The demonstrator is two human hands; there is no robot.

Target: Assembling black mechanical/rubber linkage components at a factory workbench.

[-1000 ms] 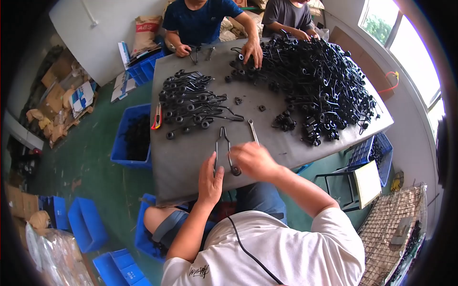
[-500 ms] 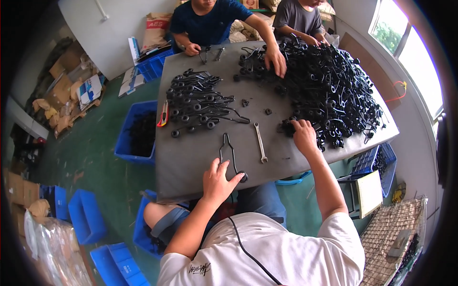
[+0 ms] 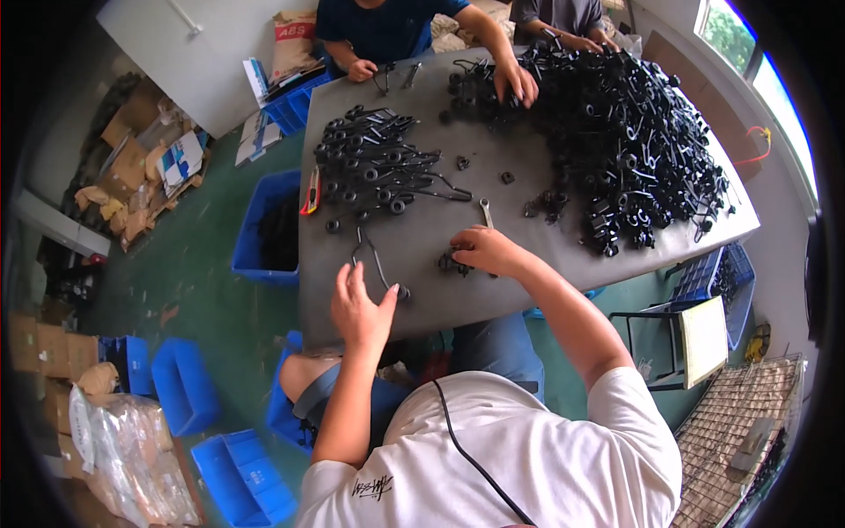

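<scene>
My left hand [image 3: 363, 308] is at the table's near left, fingers spread and thumb beside the round end of a bent black metal rod [image 3: 377, 258]. The rod lies flat, partly behind my fingers. My right hand [image 3: 486, 249] is closed over a small bunch of black plastic parts [image 3: 453, 263] on the table, to the right of the rod. Their exact kind is too small to make out. Beyond that hand lies an open-end wrench [image 3: 485, 211], its lower part hidden by the hand.
Similar black rods [image 3: 378, 154] lie in rows at left, by a red utility knife [image 3: 311, 191]. A large heap of black parts [image 3: 629, 141] covers the right side. Across the grey table [image 3: 422, 220] two people work; one's hand [image 3: 515, 84] reaches in. Blue bins [image 3: 185, 387] stand on the floor.
My right hand has moved left from the heap's near edge, bringing small black parts toward the rod. The rod and my left hand have shifted left. The view has tilted slightly.
</scene>
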